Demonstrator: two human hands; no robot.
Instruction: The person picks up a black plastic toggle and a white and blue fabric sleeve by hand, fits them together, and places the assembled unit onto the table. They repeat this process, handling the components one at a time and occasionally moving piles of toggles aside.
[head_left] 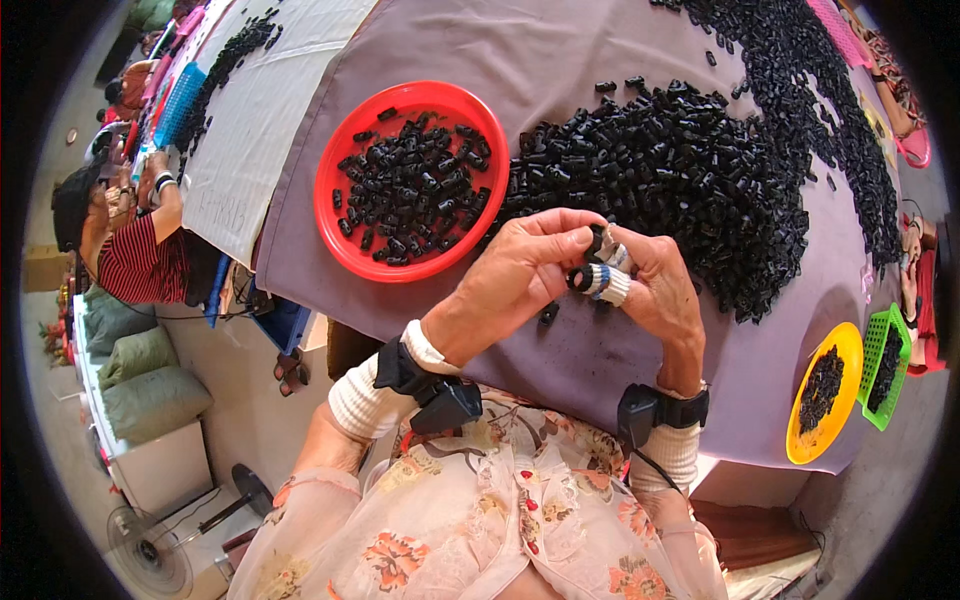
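My left hand (pixel 512 278) and my right hand (pixel 668 288) meet in front of me above the cloth-covered table. Both are closed, fingertips together around a small black plastic part (pixel 598 238). Its exact shape is partly covered by my fingers. White knitted finger sleeves with dark stripes (pixel 608 284) wrap fingers of my right hand. Just beyond my hands spreads a big heap of similar black parts (pixel 650 160). Left of it stands a round red tray (pixel 333 205) with many of these parts lying loose in it. One stray part (pixel 548 314) lies below my left fingers.
On the right edge are a yellow plate (pixel 845 400) and a green basket (pixel 893 345), both holding black parts. More parts (pixel 800 70) trail along the far right. A person in a striped top (pixel 140 262) works at the left. A fan (pixel 150 550) stands on the floor.
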